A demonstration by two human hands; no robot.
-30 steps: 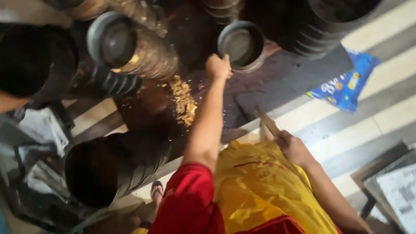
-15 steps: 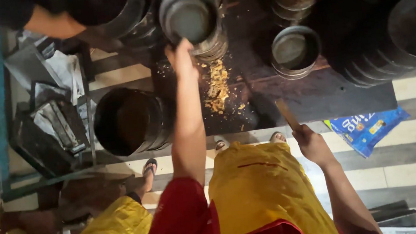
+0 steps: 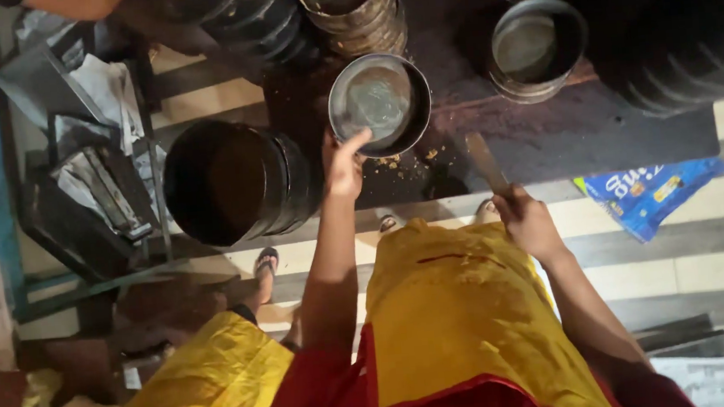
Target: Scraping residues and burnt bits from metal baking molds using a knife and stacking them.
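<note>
The left hand [image 3: 343, 164] grasps the near rim of a round metal tin [image 3: 379, 104], shallow, dull grey inside, dark-walled, tilted toward the camera. It hangs over the dark surface [image 3: 564, 140], just above a scatter of crumbs [image 3: 400, 162]. The right hand [image 3: 529, 220] is clenched on a flat wooden stick [image 3: 485, 161], right of the tin. Another tin [image 3: 536, 47] sits farther right; bare surface lies between them. A large black drum [image 3: 229, 181] crowds the tin's left.

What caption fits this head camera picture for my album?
Left hand holds a round metal pan; right hand grips a wooden stick.
</note>
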